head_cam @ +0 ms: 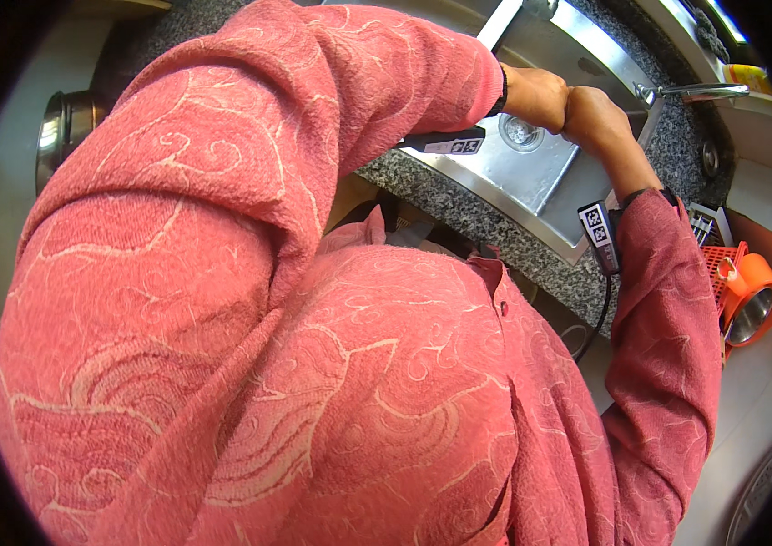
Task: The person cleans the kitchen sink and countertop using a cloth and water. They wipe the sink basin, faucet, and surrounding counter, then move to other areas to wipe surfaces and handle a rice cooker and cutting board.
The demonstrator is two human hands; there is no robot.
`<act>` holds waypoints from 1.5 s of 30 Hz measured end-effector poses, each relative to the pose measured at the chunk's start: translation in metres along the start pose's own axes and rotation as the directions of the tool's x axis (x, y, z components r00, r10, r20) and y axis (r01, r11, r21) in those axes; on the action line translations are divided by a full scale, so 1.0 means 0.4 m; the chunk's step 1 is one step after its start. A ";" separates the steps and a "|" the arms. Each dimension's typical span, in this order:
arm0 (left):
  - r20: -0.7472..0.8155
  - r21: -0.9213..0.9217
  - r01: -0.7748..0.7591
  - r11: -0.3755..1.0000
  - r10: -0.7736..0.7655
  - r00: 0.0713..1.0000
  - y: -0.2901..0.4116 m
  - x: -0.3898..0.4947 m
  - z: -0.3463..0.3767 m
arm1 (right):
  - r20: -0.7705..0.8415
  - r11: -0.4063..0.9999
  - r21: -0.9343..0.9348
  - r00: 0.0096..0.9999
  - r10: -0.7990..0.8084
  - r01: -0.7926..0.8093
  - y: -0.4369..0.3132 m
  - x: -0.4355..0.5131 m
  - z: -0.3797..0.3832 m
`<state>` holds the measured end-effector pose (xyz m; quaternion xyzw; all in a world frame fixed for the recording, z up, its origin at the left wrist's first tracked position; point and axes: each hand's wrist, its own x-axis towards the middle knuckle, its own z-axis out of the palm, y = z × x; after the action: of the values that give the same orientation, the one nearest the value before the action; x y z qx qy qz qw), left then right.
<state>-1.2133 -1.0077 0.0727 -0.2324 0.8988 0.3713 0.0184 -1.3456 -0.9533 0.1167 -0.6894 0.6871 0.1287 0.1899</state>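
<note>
Over a stainless steel sink (529,170), my left hand (534,97) and my right hand (596,121) meet knuckle to knuckle. The backs of both hands face the camera, and their curled fingers point down out of sight. Whether anything is held between them cannot be told. Below and slightly left of the hands lies the round drain strainer (521,134) in the basin floor. Dark bands circle both wrists, next to the pink patterned sleeves.
A chrome tap (693,91) stands right of the sink. Speckled granite counter (440,188) runs along its front edge. Black tagged devices (457,143) (599,228) hang near each wrist, the right one cabled. An orange steel-lined vessel (758,310) and red basket (720,263) sit at right.
</note>
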 end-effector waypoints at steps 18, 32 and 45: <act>-0.179 0.167 0.086 0.982 -0.056 0.982 0.000 0.005 0.068 | -0.013 0.854 0.511 0.995 -0.102 0.094 0.098 0.031 0.149; 0.007 -0.957 0.042 0.287 -0.119 0.993 0.036 -0.262 0.028 | -0.225 -0.428 0.873 0.972 0.074 0.234 -0.050 -0.199 0.130; -0.596 -0.322 -0.181 0.929 -0.051 0.801 0.048 -0.346 -0.038 | -0.013 -0.366 0.930 1.000 0.018 0.019 -0.147 -0.222 0.197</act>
<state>-1.0960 -0.9502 0.1247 -0.3047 0.7820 0.4393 -0.3203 -1.2825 -0.8399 0.0903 -0.2328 0.4948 -0.5032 0.6691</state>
